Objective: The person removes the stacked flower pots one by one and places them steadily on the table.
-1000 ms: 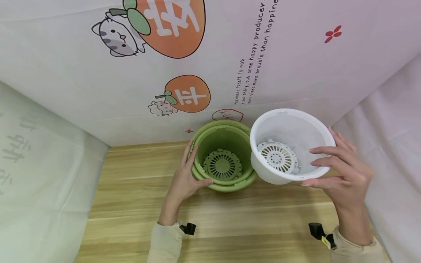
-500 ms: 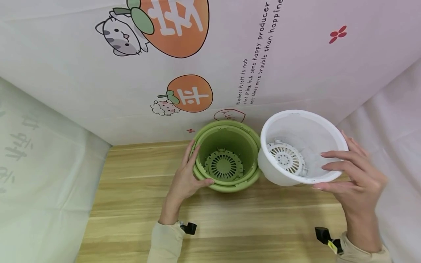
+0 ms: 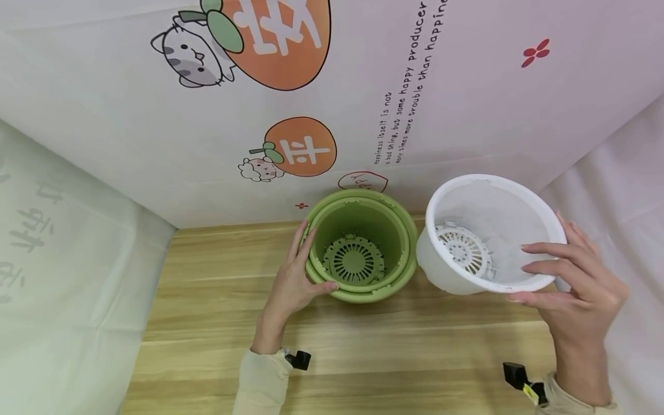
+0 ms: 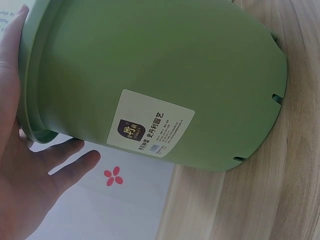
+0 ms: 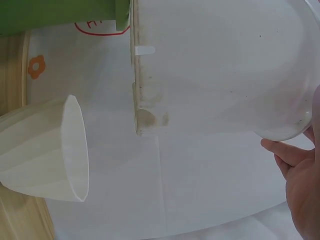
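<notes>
A green pot (image 3: 360,248) with a slotted grid in its bottom stands nested in a second green pot near the back of the wooden table (image 3: 363,357). My left hand (image 3: 311,259) grips its left rim, thumb hooked over the edge; the left wrist view shows the green pot's (image 4: 150,75) labelled wall against my palm (image 4: 20,165). To its right my right hand (image 3: 524,274) holds a white pot (image 3: 487,213) tilted above the table, pinching the near rim with fingers inside and thumb underneath. In the right wrist view the white pot (image 5: 225,65) fills the top.
A printed cloth backdrop (image 3: 363,86) rises right behind the pots. Pale cloth walls close in the left (image 3: 62,259) and right (image 3: 622,190) sides. Another white tapered container (image 5: 45,145) shows low in the right wrist view.
My right hand has carried the white pot to the right, away from the green pot. The left hand and the green pot have stayed put.
</notes>
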{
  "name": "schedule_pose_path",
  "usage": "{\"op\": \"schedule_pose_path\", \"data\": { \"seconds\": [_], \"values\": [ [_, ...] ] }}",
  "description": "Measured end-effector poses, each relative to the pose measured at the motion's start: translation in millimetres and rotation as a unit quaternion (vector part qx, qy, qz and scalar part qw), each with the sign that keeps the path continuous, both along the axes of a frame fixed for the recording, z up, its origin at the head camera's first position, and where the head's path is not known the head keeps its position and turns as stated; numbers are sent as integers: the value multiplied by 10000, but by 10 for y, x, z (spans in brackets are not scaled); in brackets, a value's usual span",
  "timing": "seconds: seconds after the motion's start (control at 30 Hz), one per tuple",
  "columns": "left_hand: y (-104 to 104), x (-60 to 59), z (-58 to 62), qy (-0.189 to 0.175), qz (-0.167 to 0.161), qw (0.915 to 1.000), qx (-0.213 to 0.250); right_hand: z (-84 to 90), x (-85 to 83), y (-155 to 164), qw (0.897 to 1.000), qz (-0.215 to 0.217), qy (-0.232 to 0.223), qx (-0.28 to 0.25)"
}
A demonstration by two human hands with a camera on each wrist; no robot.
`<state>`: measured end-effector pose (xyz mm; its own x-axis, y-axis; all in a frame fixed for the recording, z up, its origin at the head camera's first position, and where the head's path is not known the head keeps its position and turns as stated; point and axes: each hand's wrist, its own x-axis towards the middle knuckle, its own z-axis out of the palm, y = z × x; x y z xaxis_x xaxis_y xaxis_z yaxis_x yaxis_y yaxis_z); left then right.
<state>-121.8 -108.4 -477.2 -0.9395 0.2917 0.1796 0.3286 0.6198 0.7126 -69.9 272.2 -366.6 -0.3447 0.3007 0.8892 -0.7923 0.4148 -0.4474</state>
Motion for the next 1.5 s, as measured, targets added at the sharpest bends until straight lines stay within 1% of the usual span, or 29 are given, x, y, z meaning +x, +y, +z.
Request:
{"op": "schedule_pose_path", "data": {
  "seconds": [0.2, 0.33, 0.5, 0.63, 0.77, 0.83, 0.93, 1.03, 1.27, 1.4, 1.5],
  "values": [
    [3, 7, -5, 8, -8, 10000, 1, -6, 30, 19, 9999, 18, -16, -123],
    [6, 7, -1, 35, -17, 10000, 10, -8, 49, 44, 9996, 107, -47, -259],
    [2, -3, -3, 25, -4, 10000, -7, -7, 56, 78, 9993, 102, 17, -364],
    [-2, -7, -6, 19, 15, 10000, 7, -29, 60, 96, 9996, -122, -25, -236],
    [-3, -5, -7, -28, -11, 10000, 39, -76, 71, 101, 9994, -349, 3, 20],
    [-1, -3, -6, -58, -14, 10000, 34, -104, 63, 100, 9993, -320, 118, 140],
    [0, -1, -7, -73, 4, 10000, 42, -148, 53, 105, 9996, -125, 205, 176],
    [4, 2, -2, -90, 28, 9999, 43, -210, 59, 117, 9996, -18, 170, 214],
    [9, 3, -7, -69, 21, 10000, 67, -361, 123, 153, 9988, -117, -193, 442],
    [9, 3, -12, 22, 8, 9999, 102, -390, 132, 142, 9988, -161, -228, 412],
    [11, 4, -6, 20, 10, 9999, 127, -407, 131, 149, 9985, -197, -227, 451]
  ]
}}
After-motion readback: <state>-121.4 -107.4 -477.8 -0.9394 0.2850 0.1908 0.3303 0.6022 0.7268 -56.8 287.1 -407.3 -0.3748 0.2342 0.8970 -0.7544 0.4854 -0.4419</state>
